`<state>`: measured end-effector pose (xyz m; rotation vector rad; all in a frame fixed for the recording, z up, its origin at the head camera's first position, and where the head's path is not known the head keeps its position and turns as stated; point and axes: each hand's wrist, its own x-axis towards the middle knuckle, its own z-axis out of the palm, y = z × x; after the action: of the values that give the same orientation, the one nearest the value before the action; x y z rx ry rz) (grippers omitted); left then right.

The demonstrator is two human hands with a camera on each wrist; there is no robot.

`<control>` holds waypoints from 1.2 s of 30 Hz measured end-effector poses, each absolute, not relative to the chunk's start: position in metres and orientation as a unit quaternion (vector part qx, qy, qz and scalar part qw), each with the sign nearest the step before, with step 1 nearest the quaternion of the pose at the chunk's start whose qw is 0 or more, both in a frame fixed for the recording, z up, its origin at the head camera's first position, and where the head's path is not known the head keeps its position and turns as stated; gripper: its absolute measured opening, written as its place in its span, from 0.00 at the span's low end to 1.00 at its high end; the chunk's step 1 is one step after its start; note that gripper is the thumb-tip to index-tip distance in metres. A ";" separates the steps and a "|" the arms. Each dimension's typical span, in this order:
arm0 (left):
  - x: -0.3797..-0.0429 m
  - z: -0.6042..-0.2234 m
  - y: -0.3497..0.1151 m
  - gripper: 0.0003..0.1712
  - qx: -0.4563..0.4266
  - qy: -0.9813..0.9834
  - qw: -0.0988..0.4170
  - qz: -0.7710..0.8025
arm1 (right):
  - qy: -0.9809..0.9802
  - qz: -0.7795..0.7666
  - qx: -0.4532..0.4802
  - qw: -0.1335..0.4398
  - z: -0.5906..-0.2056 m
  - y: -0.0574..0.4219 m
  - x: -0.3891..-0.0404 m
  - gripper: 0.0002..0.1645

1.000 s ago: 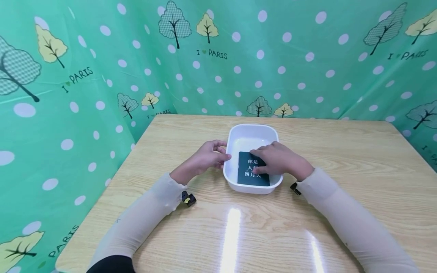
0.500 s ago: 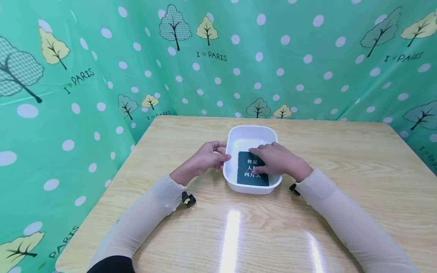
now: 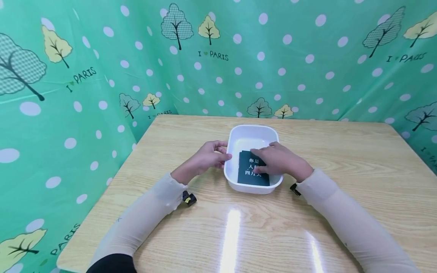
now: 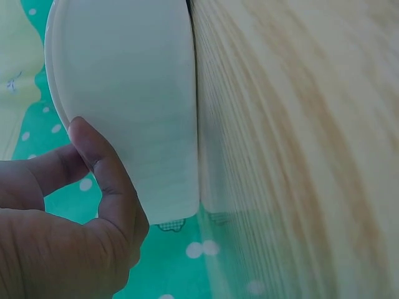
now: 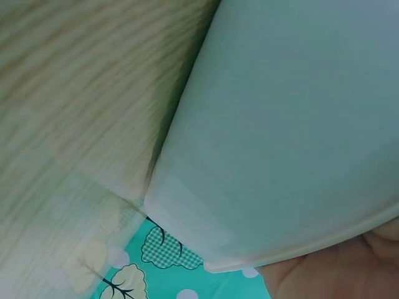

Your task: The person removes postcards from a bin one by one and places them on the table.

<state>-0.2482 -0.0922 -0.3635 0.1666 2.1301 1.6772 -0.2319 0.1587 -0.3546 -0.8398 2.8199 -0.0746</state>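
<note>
With left hand (image 3: pixel 206 155), pinching white tub (image 3: pixel 252 189) by rim; with right hand (image 3: pixel 278 157), touching dark booklet (image 3: pixel 250 179), cannot tell whether gripping. Likely light, slick-covered; best pinched by edges.

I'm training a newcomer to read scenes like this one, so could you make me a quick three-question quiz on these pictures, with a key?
1. Multiple choice. What does the left hand hold?
A) a pen
B) the tub
C) a cup

2. Fill in the blank. The writing on the book is ____ in colour.

3. True or false? The right hand covers part of the book.

Key:
1. B
2. white
3. true
</note>
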 end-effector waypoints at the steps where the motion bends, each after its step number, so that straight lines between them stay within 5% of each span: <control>1: -0.248 -0.363 -0.092 0.27 0.060 0.766 0.211 0.604 | 0.953 -0.024 -0.287 0.098 -0.355 0.159 -0.232 0.46; 15: -0.247 -0.365 -0.092 0.27 0.066 0.763 0.215 0.606 | 0.951 -0.078 -0.294 0.055 -0.354 0.160 -0.232 0.50; 24: -0.248 -0.364 -0.092 0.27 0.066 0.765 0.211 0.604 | 0.931 -0.137 -0.339 -0.014 -0.348 0.166 -0.234 0.44; 32: -0.247 -0.363 -0.092 0.26 0.053 0.770 0.210 0.600 | 0.913 -0.268 -0.308 0.004 -0.335 0.164 -0.225 0.15; 36: -0.247 -0.362 -0.092 0.26 0.052 0.770 0.211 0.599 | 0.891 -0.342 -0.298 0.029 -0.324 0.165 -0.221 0.12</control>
<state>-0.2471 -0.0920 -0.3622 0.1447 2.1405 1.6656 -0.2206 0.1645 -0.3243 -0.9191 2.7481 -1.0545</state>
